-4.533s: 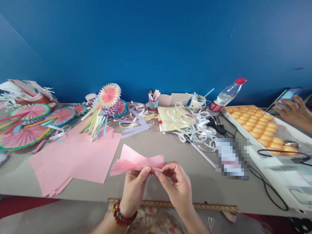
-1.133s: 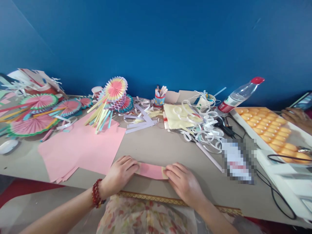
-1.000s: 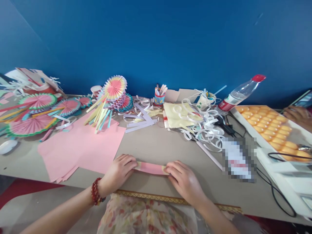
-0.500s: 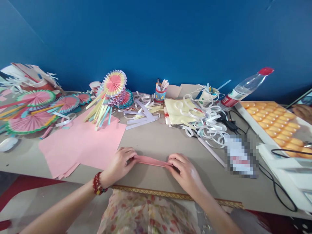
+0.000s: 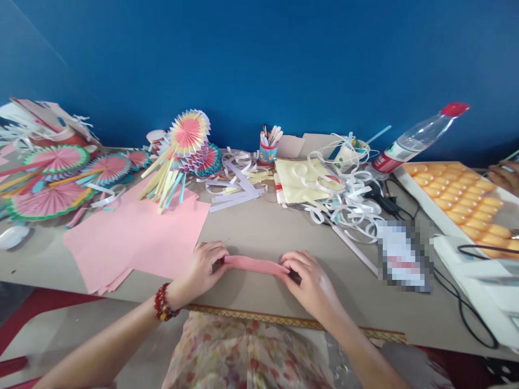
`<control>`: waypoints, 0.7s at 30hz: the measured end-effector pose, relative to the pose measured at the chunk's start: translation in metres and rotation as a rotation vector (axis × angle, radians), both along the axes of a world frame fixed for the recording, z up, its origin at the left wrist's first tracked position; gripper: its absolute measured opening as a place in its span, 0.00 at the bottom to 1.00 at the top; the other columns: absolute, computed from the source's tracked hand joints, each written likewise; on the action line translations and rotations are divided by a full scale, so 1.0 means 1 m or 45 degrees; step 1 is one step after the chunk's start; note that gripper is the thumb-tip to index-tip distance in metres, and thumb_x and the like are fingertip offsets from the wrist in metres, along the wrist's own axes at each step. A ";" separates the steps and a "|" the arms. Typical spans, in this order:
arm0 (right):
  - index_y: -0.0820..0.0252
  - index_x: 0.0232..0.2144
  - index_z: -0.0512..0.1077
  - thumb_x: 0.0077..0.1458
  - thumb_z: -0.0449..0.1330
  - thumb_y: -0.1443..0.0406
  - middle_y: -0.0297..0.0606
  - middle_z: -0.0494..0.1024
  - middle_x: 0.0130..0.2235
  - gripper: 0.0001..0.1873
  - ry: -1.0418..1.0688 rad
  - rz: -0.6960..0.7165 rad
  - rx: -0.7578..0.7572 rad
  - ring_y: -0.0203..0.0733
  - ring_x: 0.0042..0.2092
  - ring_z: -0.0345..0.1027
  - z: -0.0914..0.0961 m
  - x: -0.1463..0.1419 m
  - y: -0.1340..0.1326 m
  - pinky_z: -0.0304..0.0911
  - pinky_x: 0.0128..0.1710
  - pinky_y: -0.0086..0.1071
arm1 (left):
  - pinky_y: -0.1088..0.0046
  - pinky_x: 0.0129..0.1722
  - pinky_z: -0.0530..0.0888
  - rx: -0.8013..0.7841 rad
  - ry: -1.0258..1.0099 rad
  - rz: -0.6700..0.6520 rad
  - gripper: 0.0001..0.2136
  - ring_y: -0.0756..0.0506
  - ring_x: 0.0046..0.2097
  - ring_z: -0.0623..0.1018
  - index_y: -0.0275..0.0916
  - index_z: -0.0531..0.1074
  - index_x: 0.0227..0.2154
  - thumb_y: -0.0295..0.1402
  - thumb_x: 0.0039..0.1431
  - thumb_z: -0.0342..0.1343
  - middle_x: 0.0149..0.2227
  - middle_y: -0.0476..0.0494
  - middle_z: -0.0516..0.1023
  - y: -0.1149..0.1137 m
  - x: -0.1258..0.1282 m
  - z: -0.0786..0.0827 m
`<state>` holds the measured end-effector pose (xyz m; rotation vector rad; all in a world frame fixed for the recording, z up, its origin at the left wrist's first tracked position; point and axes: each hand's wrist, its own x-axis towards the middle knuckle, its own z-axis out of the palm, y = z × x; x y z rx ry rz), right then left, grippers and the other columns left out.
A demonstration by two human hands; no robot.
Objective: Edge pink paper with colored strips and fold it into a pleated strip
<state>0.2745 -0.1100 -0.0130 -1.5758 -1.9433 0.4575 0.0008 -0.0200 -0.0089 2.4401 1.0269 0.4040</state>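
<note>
Folded strip (image 5: 256,265): matt paper. Bottle (image 5: 417,136): clear, glossy plastic. Tabletop (image 5: 243,229): smooth, matt. Garment (image 5: 245,351): thin cloth.

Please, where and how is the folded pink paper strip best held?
I would probably pinch the pink strip at its two ends, the left hand coming from the left and the right hand from the right. It is long, narrow and runs crosswise, so each end faces a hand.

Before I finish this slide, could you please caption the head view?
Left hand and right hand hold a folded pink strip near pink sheets.
</note>
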 end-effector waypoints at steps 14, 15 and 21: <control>0.56 0.28 0.67 0.53 0.59 0.73 0.36 0.75 0.36 0.08 -0.141 0.041 -0.076 0.43 0.39 0.66 0.005 0.004 0.009 0.60 0.39 0.34 | 0.69 0.36 0.64 0.065 0.073 -0.026 0.11 0.46 0.34 0.71 0.39 0.67 0.29 0.37 0.67 0.48 0.31 0.47 0.71 0.002 0.002 -0.003; 0.56 0.28 0.67 0.52 0.59 0.73 0.36 0.75 0.36 0.08 -0.144 0.043 -0.081 0.43 0.39 0.66 0.006 0.004 0.010 0.61 0.39 0.34 | 0.69 0.36 0.64 0.061 0.071 -0.029 0.11 0.46 0.34 0.71 0.39 0.67 0.29 0.37 0.67 0.49 0.31 0.47 0.71 0.002 0.002 -0.003; 0.55 0.27 0.66 0.52 0.61 0.72 0.36 0.74 0.35 0.08 -0.153 0.051 -0.079 0.43 0.38 0.67 0.010 0.004 0.013 0.61 0.38 0.35 | 0.69 0.36 0.63 0.060 0.090 -0.049 0.12 0.46 0.34 0.71 0.39 0.66 0.29 0.38 0.68 0.48 0.31 0.48 0.71 0.004 0.002 0.000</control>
